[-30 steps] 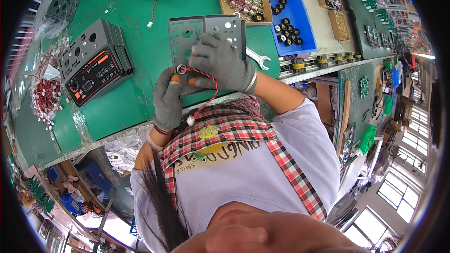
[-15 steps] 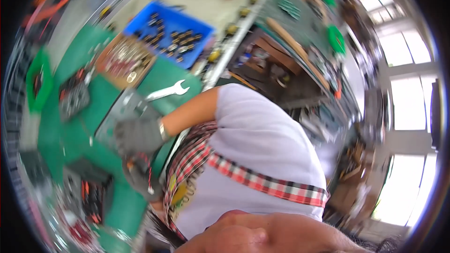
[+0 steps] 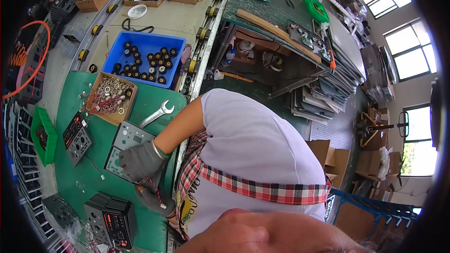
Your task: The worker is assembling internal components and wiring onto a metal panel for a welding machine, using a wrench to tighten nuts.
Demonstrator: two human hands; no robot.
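Both my hands wear grey gloves and work close together at a grey panel with cut-outs (image 3: 131, 134) on the green mat. My right hand (image 3: 140, 161), with a metal band at its wrist, lies over the panel with fingers curled. What it grips is hidden beneath it. Just below it, my left hand (image 3: 155, 200) has its fingers bent inward. A twisted red and black cable (image 3: 156, 191) with a white connector emerges between my hands and hangs across the left glove. What the left fingers close on is hidden. An open-end wrench (image 3: 157, 114) lies beside the panel.
Across the green mat (image 3: 70, 178) stand a cardboard box of rings and wired parts (image 3: 111, 94), a finished-looking module (image 3: 77, 138) and stacked modules (image 3: 110, 220). A blue bin of round black parts (image 3: 145, 61) stands beyond; a green bin (image 3: 43, 136) is at the left.
The view has shifted and sharpened from blur, so the bench sits somewhat differently in the picture. My hands stay together at the panel, with the cable still hanging across the left glove.
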